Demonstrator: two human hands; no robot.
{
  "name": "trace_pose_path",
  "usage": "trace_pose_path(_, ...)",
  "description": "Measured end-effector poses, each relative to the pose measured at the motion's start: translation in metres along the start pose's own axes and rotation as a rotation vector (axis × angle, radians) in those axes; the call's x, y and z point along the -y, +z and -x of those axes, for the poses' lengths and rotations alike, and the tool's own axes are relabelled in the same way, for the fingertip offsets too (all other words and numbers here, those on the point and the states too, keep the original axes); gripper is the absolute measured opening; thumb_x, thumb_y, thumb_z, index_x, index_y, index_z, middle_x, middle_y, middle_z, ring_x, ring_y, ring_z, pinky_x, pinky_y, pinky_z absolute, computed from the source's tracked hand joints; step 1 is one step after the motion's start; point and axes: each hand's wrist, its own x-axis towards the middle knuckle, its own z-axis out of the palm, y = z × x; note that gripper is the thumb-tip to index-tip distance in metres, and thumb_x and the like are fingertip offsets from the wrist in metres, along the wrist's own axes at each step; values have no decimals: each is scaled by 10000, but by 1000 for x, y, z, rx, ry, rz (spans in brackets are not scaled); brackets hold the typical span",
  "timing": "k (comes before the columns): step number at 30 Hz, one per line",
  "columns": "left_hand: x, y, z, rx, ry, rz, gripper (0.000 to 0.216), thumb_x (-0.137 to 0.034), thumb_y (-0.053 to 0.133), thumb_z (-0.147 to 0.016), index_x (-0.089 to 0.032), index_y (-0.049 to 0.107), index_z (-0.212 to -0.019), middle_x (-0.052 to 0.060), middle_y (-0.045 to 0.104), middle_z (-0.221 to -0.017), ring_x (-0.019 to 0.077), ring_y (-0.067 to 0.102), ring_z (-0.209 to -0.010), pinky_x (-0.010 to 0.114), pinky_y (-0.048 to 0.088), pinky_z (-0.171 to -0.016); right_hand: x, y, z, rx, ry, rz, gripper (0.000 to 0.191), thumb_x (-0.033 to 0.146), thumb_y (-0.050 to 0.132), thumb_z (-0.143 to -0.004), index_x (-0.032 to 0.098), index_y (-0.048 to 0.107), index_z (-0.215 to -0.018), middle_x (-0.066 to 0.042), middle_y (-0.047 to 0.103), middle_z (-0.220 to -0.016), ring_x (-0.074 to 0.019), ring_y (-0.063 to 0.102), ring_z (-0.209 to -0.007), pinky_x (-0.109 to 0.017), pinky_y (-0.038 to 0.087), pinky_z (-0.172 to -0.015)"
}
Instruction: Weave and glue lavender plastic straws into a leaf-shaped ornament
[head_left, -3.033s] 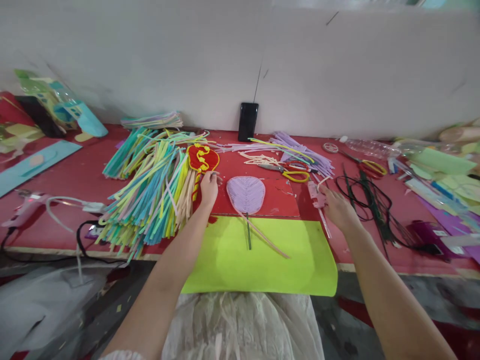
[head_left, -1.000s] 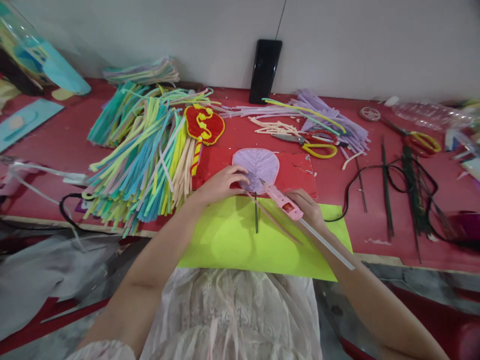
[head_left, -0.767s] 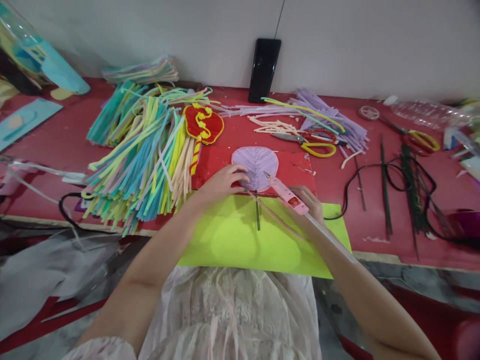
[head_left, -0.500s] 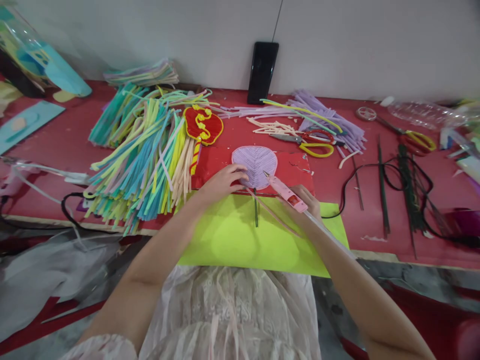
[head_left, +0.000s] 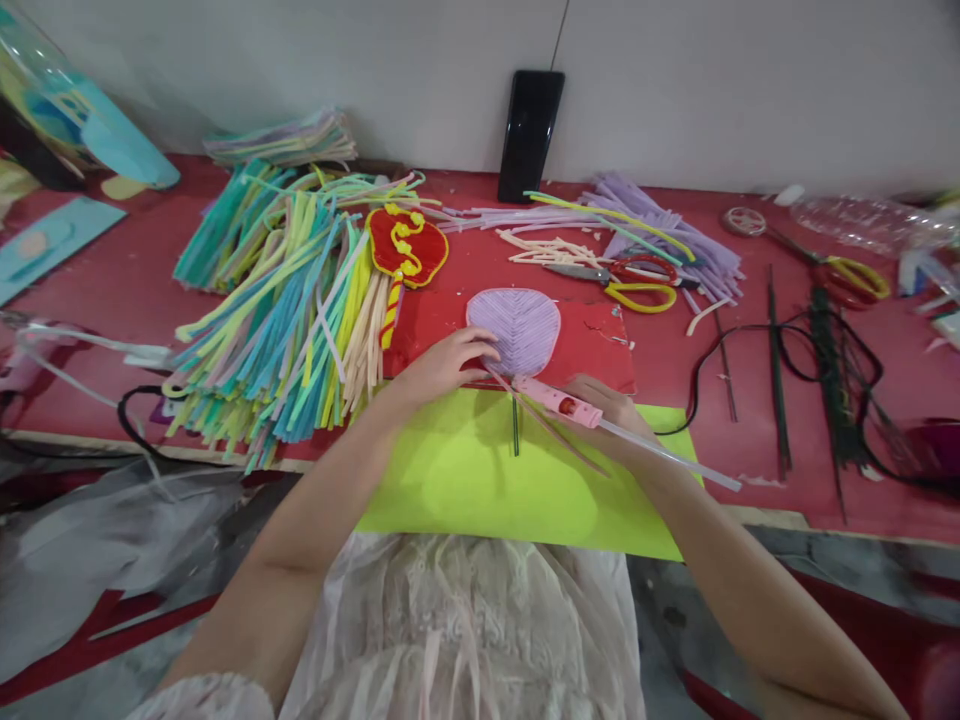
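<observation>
A rounded lilac fan (head_left: pixel 521 325) made of pipe-cleaner strips lies on a red board (head_left: pixel 592 345), its dark stem (head_left: pixel 515 425) pointing toward me. My left hand (head_left: pixel 450 362) grips the fan's lower left edge, thumb below and fingers curled over it. A pale pink strip (head_left: pixel 559 437) trails from that edge toward the lower right. In my right hand (head_left: pixel 611 412) is a pink hot glue gun (head_left: pixel 559 400), with a clear glue stick (head_left: pixel 675 458) jutting from its back. Its nozzle is at the fan's bottom, by the stem; the tip is hard to make out.
Bundles of coloured pipe cleaners (head_left: pixel 277 320) and a red-yellow fan (head_left: pixel 409 250) lie to the left. Scissors (head_left: pixel 637 295) and lilac strips (head_left: pixel 660 235) lie behind. A phone (head_left: pixel 531 135) leans on the wall. A black cable (head_left: pixel 701 370) runs at right. Yellow-green paper (head_left: pixel 480 485) covers the front edge.
The glue gun's nozzle has moved down and left from the fan's face to its bottom edge, and the gun lies flatter. My left hand keeps its hold on the fan.
</observation>
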Motion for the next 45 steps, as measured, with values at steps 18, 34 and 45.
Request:
trace_pose_path(18, -6, -2, 0, 18, -15, 5, 216, -274, 610, -860, -205, 623, -1065, 87, 541, -1262, 206, 530, -1183, 398, 407, -1051, -12, 12, 3, -1, -56, 127, 161, 322, 466, -939, 209, 550, -862, -7, 499, -716, -137, 506, -657, -254, 374, -547)
trace_pose_path(34, -5, -1, 0, 21, -32, 11, 213, -280, 610, -857, -207, 625, -1057, 90, 540, -1263, 212, 530, -1181, 398, 407, -1044, -12, 10, 4, 73, -17, 128, 161, 315, 464, -938, 208, 527, -836, -15, 504, -724, -138, 525, -662, -246, 380, -538)
trace_pose_path(45, -10, -2, -1, 26, -41, -19, 214, -294, 606, -859, -208, 615, -1056, 83, 541, -1256, 211, 530, -1177, 394, 402, -1043, -17, 14, 8, 47, -24, 221, 167, 305, 467, -938, 184, 545, -853, -11, 519, -725, -119, 523, -644, -220, 375, -520)
